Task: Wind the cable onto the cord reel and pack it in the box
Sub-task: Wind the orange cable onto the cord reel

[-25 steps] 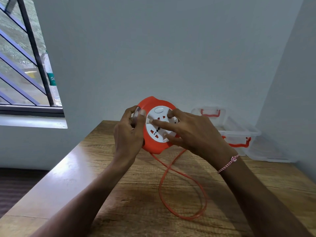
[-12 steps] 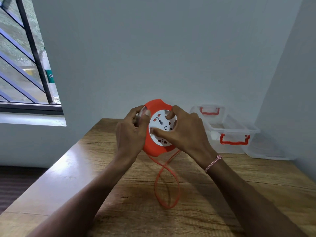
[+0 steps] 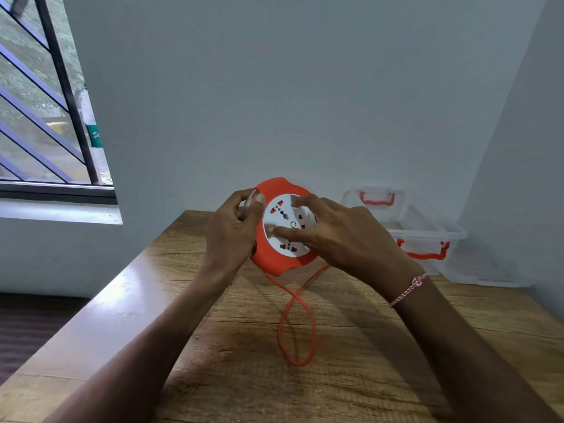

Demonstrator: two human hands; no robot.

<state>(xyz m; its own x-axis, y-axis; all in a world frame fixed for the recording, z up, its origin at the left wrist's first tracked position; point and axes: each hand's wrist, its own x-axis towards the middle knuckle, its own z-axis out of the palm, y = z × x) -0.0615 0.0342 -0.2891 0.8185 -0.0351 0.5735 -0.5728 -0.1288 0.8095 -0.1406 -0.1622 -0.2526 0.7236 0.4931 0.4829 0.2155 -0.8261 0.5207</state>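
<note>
From the head view, the reel (image 3: 276, 227) is held above the bench (image 3: 351, 331); the left hand (image 3: 233, 232) clamps its rim, the right hand (image 3: 345, 236) presses fingertips (image 3: 271, 229) on the white hub; rigid plastic, probably light; the cable (image 3: 297, 325) hangs limp, looped on the bench; the box (image 3: 424, 233) waits open at the right.

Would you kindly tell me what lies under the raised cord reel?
Beneath the cord reel, an orange cable loop rests on the wooden table. Its plug end isn't visible.

The left hand (image 3: 235, 236) hides the cord reel's (image 3: 274, 257) left edge; the right hand (image 3: 345, 236) covers part of its white face; both forearms are cut off at the bottom edge
</note>
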